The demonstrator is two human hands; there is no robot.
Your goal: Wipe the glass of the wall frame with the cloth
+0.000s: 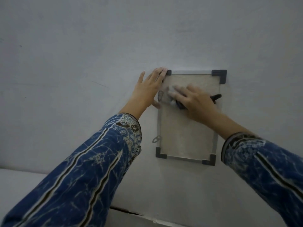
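Note:
A wall frame [186, 138] with a thin metal rim, dark corner caps and a beige glass-covered panel hangs on the pale wall. My right hand [195, 99] presses flat on the upper half of the glass, over a dark cloth [216, 97] that sticks out from under the palm on both sides. My left hand [148, 89] lies spread against the frame's upper left edge, fingertips at the top left corner cap, thumb by a metal hanger tab.
Two small metal hanger tabs [156, 139] stick out of the frame's left rim. The pale wall [82, 63] surrounds the frame. A white ledge [19, 185] runs along the lower left, with a dark crack beneath it.

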